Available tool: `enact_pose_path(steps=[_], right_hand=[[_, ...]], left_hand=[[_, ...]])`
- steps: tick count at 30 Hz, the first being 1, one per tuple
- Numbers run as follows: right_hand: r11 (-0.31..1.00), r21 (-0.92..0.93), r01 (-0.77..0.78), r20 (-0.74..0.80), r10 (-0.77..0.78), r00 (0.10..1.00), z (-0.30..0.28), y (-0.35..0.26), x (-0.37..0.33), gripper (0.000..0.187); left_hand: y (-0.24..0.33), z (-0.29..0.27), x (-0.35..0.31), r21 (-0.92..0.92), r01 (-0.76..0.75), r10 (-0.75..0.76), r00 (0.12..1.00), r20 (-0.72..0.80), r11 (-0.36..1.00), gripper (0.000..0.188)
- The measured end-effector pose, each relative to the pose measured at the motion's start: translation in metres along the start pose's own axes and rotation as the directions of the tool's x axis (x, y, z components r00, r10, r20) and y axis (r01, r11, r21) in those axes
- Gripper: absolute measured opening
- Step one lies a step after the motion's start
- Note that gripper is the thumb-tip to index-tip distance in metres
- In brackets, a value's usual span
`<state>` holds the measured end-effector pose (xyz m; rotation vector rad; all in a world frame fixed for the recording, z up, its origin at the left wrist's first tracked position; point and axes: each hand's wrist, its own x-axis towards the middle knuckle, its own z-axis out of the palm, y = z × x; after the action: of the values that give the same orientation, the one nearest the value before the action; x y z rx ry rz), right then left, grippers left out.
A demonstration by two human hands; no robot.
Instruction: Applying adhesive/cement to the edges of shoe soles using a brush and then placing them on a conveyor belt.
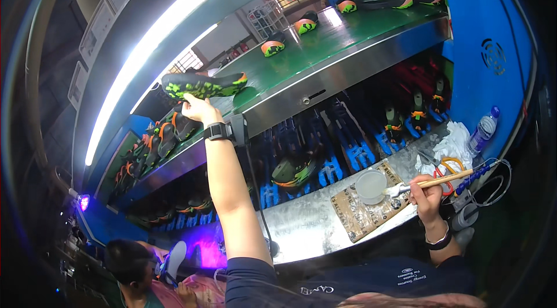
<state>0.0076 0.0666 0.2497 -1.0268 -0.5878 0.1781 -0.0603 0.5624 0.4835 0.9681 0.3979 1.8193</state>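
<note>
Green conveyor belt [325,41] under a bright strip lamp [168,35] carries spaced shoes past the bench. Left hand [197,107] is raised to the belt's near edge, fingers closed under a black and lime shoe [203,84], sole up. Right hand [426,195] pinches a wooden brush [438,180], bristles at a small white cup [371,186] standing on cardboard [368,209], close for dipping. Scissors [449,171] and a rag [452,142] lie just beyond.
</note>
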Motion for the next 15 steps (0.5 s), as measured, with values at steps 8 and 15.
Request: enact_pose_path(steps=[8, 15], right_hand=[[1.0, -0.028, 0.012, 0.006, -0.012, 1.0, 0.002, 0.002, 0.005, 0.006], [1.0, -0.003, 0.024, -0.004, -0.025, 1.0, -0.003, 0.002, 0.006, 0.007]], left_hand=[[0.009, 0.017, -0.018, 0.196, 0.056, -0.121, 0.934, 0.337, 0.979, 0.091], [-0.012, 0.034, -0.017, -0.003, 0.025, -0.024, 0.994, 0.102, 1.0, 0.029]])
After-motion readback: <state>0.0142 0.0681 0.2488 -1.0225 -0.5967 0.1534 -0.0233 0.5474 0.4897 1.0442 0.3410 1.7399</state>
